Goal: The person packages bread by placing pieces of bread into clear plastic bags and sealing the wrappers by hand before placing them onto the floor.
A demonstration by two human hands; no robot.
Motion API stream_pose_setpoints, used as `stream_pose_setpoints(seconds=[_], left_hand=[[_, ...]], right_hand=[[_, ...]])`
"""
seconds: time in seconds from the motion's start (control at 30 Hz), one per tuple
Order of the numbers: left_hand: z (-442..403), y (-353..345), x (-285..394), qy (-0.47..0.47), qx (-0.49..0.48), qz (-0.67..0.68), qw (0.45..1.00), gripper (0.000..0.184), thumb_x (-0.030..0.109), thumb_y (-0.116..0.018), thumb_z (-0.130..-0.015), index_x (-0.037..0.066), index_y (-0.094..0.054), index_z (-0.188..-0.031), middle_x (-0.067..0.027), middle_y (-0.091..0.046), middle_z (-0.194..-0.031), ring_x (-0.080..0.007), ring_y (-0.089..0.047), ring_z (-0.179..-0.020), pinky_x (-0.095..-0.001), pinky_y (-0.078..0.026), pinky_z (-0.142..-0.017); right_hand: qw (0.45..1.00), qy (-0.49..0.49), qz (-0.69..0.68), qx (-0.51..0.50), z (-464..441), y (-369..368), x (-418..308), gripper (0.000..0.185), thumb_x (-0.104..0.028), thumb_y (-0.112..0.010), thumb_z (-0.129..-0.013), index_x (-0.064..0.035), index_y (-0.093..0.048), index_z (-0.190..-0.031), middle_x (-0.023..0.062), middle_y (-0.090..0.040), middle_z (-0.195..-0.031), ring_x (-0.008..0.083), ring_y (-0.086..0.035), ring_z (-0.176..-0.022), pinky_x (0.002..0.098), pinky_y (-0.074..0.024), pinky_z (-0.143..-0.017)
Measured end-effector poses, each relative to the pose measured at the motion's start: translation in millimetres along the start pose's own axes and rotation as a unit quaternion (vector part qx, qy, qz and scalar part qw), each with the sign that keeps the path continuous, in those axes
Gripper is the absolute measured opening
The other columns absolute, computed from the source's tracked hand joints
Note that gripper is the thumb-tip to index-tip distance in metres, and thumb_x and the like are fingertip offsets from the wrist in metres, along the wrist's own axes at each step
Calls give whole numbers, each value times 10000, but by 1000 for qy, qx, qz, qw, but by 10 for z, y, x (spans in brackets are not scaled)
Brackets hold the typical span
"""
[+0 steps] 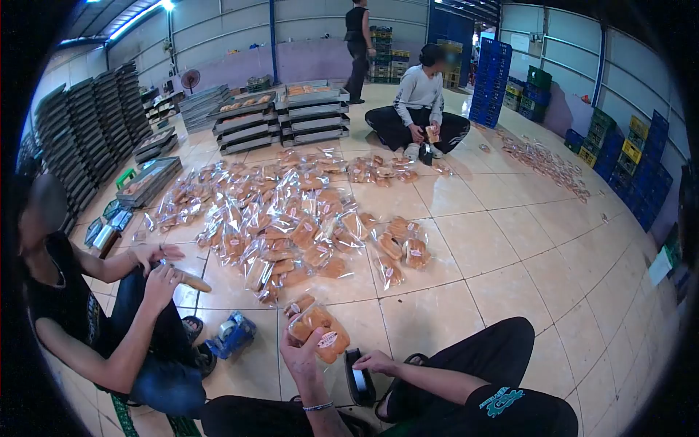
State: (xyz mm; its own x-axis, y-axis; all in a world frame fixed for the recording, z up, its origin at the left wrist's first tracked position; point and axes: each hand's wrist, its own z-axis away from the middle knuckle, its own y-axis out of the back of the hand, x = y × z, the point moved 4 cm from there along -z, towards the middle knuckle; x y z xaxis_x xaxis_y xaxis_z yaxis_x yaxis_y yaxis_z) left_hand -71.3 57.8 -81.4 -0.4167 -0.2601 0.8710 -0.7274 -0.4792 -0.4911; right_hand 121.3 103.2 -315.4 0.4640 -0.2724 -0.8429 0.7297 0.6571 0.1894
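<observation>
My left hand [302, 362] is closed around a clear bag of golden bread rolls [320, 331] with a red-and-white oval label, holding it above the tiles. My right hand [376, 362] is at the top of a black tape dispenser [358, 390] standing on the floor between my legs. A pale roll shows inside it. The fingers of that hand are pinched together; what they grip is too small to make out. Just beyond my hands lies a large heap of bagged bread [291, 226], with several bags [400, 247] at its right side.
At my left a co-worker [109, 313] holds a piece of bread, beside a blue tape dispenser [231, 335]. Another person [420, 102] sits behind the heap. Bread trays [313, 120], dark tray stacks [87, 131] and blue crates [491, 84] stand farther back. Small packets [546, 160] lie right.
</observation>
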Motion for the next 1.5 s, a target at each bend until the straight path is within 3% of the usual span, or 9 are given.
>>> stream_pose_setpoints(seconds=[0.2,0.27,0.37,0.6,0.77,1.03,1.17,1.23,1.5], left_hand=[[-22,37,-16,2,30,-6,1000,524,-116,-742,-751,-11,-579,-1238,-97,-663,-1126,-193,-658,-1024,-312,-550,-890],[-21,11,-36,7,33,-1,999,521,-119,-740,-750,-7,-583,-1234,-95,-663,-1123,-191,-658,-1023,-311,-553,-883],[-52,-7,-79,14,39,0,999,512,-124,-736,-748,-7,-591,-1224,-93,-662,-1121,-189,-660,-1017,-314,-561,-870],[-90,27,-141,29,44,-19,998,492,-109,-718,-773,-25,-584,-1239,-112,-663,-1141,-193,-663,-1022,-325,-555,-881],[-115,55,-225,43,46,-3,998,504,-133,-717,-760,-28,-581,-1233,-106,-652,-1144,-196,-653,-1035,-326,-553,-889],[-96,67,-146,21,52,-19,998,439,-101,-692,-778,-31,-604,-1202,-129,-673,-1121,-207,-675,-990,-337,-568,-851],[-135,152,-100,13,36,-44,998,432,-90,-701,-772,-33,-608,-1190,-129,-672,-1115,-207,-673,-986,-336,-569,-848],[-175,234,-127,30,40,-42,998,460,-118,-713,-756,-37,-594,-1193,-131,-657,-1126,-214,-664,-996,-334,-561,-866],[-74,-33,-36,47,-44,-57,996,424,-67,-705,-777,-31,-609,-1189,-120,-674,-1093,-201,-676,-953,-327,-557,-845]], right_hand=[[982,130,120,62,57,3,-193,240,-315,-810,-769,-140,-798,-932,80,-732,-950,179,-667,-864,288,-498,-823],[863,318,321,224,206,28,-410,192,-282,-817,-741,-148,-794,-877,114,-679,-1173,226,-643,-1045,306,-498,-888],[866,356,311,166,202,19,-469,178,-277,-812,-739,-140,-781,-847,118,-603,-1312,252,-594,-1160,334,-491,-938],[904,358,206,112,176,15,-638,142,-214,-767,-799,-111,-754,-896,82,-692,-1156,246,-669,-1043,339,-531,-861],[976,125,15,179,-266,300,-525,195,-197,-734,-849,-57,-723,-986,71,-715,-830,186,-678,-768,311,-531,-750],[989,72,126,39,-738,293,-448,224,-227,-787,-808,-62,-733,-950,74,-729,-846,162,-685,-794,309,-539,-768],[966,179,153,104,-694,404,-950,221,-199,-795,-810,-49,-728,-957,66,-729,-868,136,-673,-822,300,-534,-783],[970,232,-3,72,-465,548,-1466,247,-217,-792,-827,-48,-708,-987,15,-696,-880,92,-619,-845,287,-496,-791],[931,363,9,-39,734,742,-3027,326,-242,-828,-795,-79,-686,-1039,-5,-671,-971,90,-591,-941,279,-449,-822]])
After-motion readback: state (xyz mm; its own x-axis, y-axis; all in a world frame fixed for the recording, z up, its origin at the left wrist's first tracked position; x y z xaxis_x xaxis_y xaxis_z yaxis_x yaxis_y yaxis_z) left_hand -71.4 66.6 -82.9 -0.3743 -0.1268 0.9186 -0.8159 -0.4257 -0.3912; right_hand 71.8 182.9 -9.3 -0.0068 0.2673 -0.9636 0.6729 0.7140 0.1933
